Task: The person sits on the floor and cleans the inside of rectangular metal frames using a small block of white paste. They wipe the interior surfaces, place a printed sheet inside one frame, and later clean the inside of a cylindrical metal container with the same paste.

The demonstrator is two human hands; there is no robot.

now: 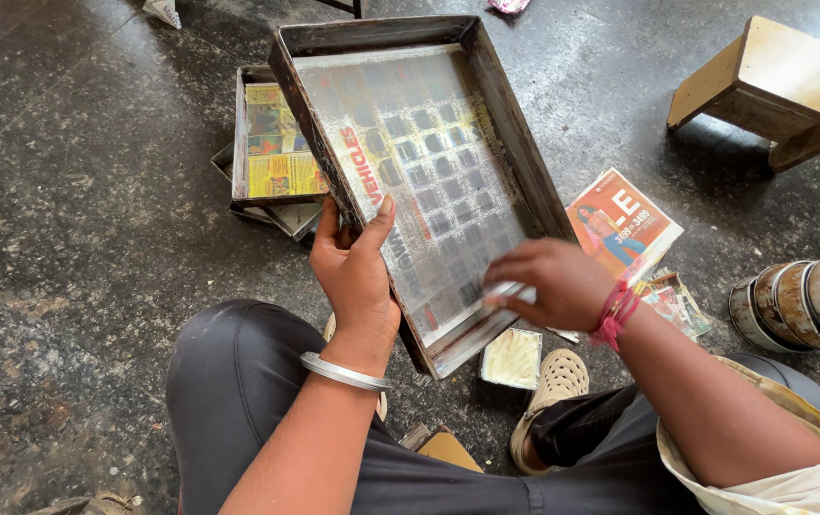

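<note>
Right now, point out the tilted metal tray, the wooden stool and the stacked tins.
Tilted metal tray (515, 143), head view, right wall.
Wooden stool (796, 67), head view, seat top.
Stacked tins (801, 300), head view, side.

The dark floor (76, 219) on the left is wide open, so a hand could move there with nothing to bump. Straight ahead, the big metal tray (515, 143) fills the middle. Just beside it on the left sits a stack of trays (272, 205) lined with newspaper. On the right it is crowded: magazines (625, 224), a wooden stool (791, 86), round tins (801, 300) and a small dish (511, 359) near a sandal (553, 386).
</note>
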